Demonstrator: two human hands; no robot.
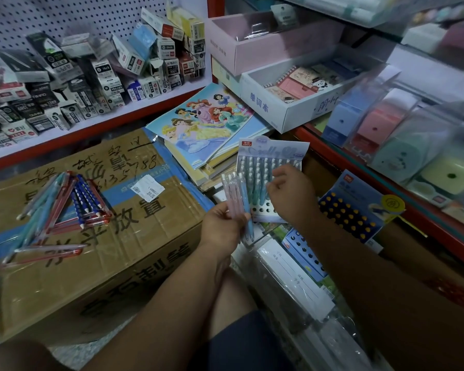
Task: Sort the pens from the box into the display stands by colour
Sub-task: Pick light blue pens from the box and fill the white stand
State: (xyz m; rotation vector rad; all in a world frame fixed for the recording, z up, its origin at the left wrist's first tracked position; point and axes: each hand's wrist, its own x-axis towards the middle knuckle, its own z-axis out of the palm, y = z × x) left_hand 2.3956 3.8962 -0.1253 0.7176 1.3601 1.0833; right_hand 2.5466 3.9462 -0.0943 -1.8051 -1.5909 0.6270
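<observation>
Judging by the display stand (273, 148), sorting is running well along: pens are filling most holes, with a few bottom ones bare. The left hand (220, 223) is gripping a bunch of pink and blue pens (237, 196) just beside it, tips pointing back toward the person, long axis running away. The right hand (289, 191) is curling over the stand; whether it is pinching a pen, I cannot tell. Loose pens (65, 204) are waiting on the cardboard box (145, 236).

The cardboard box (150, 236) is bare across the middle and near right corner of its top. Loose pens (65, 207) crowd its left side, and a stack of books (198, 121) closes off its far right corner.
</observation>
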